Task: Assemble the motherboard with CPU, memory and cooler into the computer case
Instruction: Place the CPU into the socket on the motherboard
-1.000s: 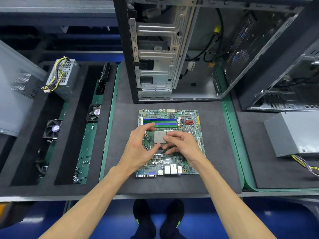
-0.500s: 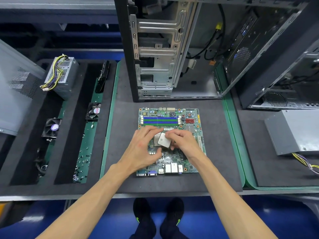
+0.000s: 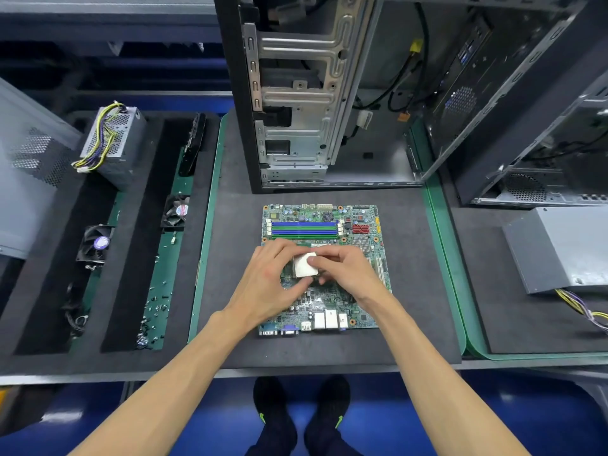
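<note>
A green motherboard (image 3: 332,311) lies flat on the dark mat, its blue and green memory slots (image 3: 304,229) at the far side. Over its middle, a square silver CPU (image 3: 303,265) sits tilted above the socket. My right hand (image 3: 345,274) pinches the CPU's right edge with thumb and fingertips. My left hand (image 3: 268,284) rests on the board to the left, its fingers curled against the CPU's left side. The open computer case (image 3: 296,103) stands just behind the board.
On the left trays lie a power supply (image 3: 113,146) with yellow cables, two fans (image 3: 95,242) (image 3: 176,210) and several loose screws (image 3: 154,311). A second case (image 3: 539,133) and a grey power supply (image 3: 559,248) are at the right. The table's front edge (image 3: 230,371) is near.
The CPU, lying flat in the socket a second ago, has been lifted and tilted by my right hand. Both hands stayed over the board's middle.
</note>
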A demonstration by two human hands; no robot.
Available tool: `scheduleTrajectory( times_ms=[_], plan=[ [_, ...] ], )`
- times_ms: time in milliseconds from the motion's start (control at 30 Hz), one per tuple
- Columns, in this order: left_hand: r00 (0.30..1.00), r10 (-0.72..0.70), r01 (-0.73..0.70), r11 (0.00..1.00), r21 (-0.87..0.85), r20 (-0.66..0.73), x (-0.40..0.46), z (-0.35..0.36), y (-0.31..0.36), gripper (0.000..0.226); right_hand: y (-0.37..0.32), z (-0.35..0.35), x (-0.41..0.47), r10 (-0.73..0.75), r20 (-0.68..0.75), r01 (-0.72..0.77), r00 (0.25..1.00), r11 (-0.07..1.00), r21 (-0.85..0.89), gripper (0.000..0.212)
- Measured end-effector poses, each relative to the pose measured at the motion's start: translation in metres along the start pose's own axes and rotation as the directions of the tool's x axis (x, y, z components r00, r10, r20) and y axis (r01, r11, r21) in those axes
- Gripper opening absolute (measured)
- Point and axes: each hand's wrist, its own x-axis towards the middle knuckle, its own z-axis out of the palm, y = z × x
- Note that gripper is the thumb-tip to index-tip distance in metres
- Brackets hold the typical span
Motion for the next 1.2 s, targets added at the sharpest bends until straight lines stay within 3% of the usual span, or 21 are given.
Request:
scheduleTrajectory(
  times_ms=[100,233,400,733,1200],
  plan=[
    [1.000,-0.021,0.020,0.999,0.027,0.010,0.000,0.001,-0.006,0.046,0.003,0.000,0.000,-0.046,-0.065,0.041,0.997,0.996,-0.082,0.012],
    [0.994,-0.100,0.097,0.991,0.087,0.037,-0.004,0.003,-0.019,0.045,0.010,-0.008,0.000,-0.305,-0.247,0.141,0.920,0.844,-0.517,0.007],
    [0.991,-0.118,0.109,0.986,0.126,0.062,-0.002,0.011,-0.018,0.045,0.013,-0.009,0.006,-0.471,-0.129,0.260,0.873,0.672,-0.693,0.013],
    [0.983,-0.150,0.136,0.982,0.134,0.104,0.003,0.017,-0.019,0.047,0.032,-0.003,0.009,-0.650,-0.187,0.328,0.736,0.585,-0.742,0.012],
    [0.978,-0.191,0.177,0.973,0.151,0.084,0.006,0.022,-0.014,0.042,0.033,-0.003,0.009,-0.650,-0.198,0.320,0.734,0.588,-0.743,0.015]
  ],
)
